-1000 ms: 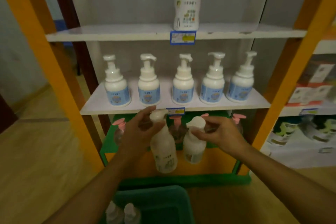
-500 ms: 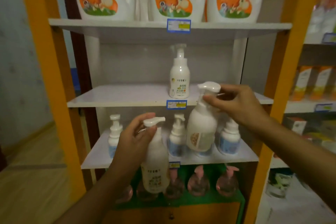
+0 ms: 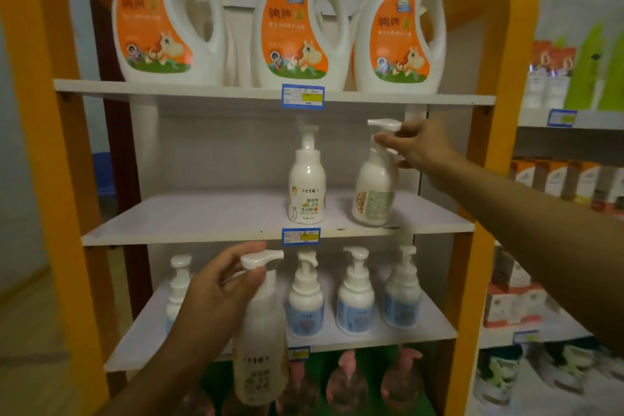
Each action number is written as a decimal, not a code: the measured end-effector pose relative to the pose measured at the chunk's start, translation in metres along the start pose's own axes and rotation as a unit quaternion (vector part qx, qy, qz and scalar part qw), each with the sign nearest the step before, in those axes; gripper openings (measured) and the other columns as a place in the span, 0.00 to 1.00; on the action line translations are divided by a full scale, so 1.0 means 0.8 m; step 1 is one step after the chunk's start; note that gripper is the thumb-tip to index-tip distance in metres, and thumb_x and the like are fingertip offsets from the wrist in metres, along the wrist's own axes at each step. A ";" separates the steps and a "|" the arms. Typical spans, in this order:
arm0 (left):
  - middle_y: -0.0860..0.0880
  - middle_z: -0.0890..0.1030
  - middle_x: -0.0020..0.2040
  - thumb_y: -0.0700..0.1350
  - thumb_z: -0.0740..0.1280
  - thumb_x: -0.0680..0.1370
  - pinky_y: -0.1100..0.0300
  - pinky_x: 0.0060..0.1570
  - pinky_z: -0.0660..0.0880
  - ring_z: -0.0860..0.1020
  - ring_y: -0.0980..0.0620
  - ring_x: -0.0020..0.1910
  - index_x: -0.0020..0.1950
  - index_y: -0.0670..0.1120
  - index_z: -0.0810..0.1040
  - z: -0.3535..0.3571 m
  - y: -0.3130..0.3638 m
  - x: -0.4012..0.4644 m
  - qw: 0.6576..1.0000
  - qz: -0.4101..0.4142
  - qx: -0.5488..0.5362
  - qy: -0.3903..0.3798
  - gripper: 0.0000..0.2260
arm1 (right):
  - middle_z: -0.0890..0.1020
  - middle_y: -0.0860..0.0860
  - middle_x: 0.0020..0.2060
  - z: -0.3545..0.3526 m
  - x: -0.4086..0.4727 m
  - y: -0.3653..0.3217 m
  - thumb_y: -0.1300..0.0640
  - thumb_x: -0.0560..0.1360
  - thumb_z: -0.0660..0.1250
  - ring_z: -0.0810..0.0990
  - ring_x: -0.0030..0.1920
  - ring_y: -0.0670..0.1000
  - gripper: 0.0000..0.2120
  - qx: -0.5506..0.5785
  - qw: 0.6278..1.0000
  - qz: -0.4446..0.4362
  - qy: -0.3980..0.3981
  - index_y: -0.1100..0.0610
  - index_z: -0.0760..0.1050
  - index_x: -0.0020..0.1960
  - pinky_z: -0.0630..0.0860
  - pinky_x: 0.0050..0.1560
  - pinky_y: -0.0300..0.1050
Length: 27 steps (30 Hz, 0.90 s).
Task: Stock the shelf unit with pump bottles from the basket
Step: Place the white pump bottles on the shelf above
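Observation:
My right hand [image 3: 417,145] grips the neck of a white pump bottle [image 3: 373,194] whose base rests, slightly tilted, on the middle shelf [image 3: 202,219], to the right of another white pump bottle [image 3: 307,192] standing upright there. My left hand [image 3: 223,294] holds a second white pump bottle [image 3: 260,358] by its neck, in the air in front of the lower shelf. The basket is out of view.
The shelf unit has orange side posts [image 3: 64,145]. Three large orange-labelled jugs [image 3: 297,30] fill the top shelf. Several blue-labelled pump bottles [image 3: 356,300] line the lower shelf, pink-capped bottles [image 3: 347,382] stand below. Another stocked shelf [image 3: 557,199] is on the right.
Both hands rose from the basket with a bottle each. My right hand moved its bottle up and onto the middle shelf; my left hand lifted its bottle before the lower shelf.

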<state>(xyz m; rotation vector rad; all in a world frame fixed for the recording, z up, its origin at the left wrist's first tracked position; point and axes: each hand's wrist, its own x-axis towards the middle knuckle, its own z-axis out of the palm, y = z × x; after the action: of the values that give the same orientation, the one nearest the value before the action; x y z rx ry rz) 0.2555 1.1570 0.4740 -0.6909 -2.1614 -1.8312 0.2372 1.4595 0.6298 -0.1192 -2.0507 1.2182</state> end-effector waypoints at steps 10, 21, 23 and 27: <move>0.58 0.80 0.54 0.41 0.65 0.76 0.54 0.49 0.77 0.78 0.56 0.53 0.54 0.58 0.79 -0.008 -0.018 0.000 1.000 -0.025 0.002 -0.014 0.13 | 0.82 0.50 0.43 0.037 0.031 0.015 0.52 0.69 0.74 0.82 0.47 0.52 0.13 -0.004 1.000 0.020 0.012 0.58 0.80 0.49 0.81 0.51 0.52; 0.57 0.80 0.52 0.40 0.65 0.76 0.63 0.45 0.76 0.78 0.58 0.52 0.53 0.58 0.78 -0.009 -0.012 0.003 1.000 -0.012 -0.011 -0.007 0.13 | 0.75 0.53 0.56 0.053 0.008 0.050 0.48 0.63 0.78 0.76 0.54 0.55 0.35 -0.104 0.988 0.087 -0.071 0.54 0.65 0.63 0.77 0.49 0.50; 0.56 0.80 0.53 0.41 0.64 0.76 0.61 0.46 0.77 0.78 0.57 0.52 0.54 0.57 0.78 -0.009 -0.011 0.003 1.000 -0.014 -0.013 -0.006 0.12 | 0.74 0.54 0.60 0.049 0.009 0.052 0.53 0.67 0.76 0.77 0.56 0.56 0.34 -0.065 0.990 0.082 -0.094 0.55 0.63 0.67 0.77 0.53 0.52; 0.55 0.81 0.52 0.41 0.64 0.76 0.64 0.45 0.78 0.80 0.59 0.50 0.54 0.57 0.78 -0.008 -0.009 0.003 1.000 -0.006 -0.016 -0.003 0.12 | 0.72 0.50 0.59 0.050 0.000 0.068 0.52 0.68 0.74 0.74 0.54 0.52 0.41 -0.022 0.987 0.072 -0.142 0.53 0.54 0.73 0.73 0.55 0.51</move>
<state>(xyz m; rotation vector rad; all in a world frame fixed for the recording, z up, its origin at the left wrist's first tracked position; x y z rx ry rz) 0.2491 1.1501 0.4701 -0.6920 -2.1481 -1.8772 0.1969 1.4601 0.5750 -0.1213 -2.3492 1.3420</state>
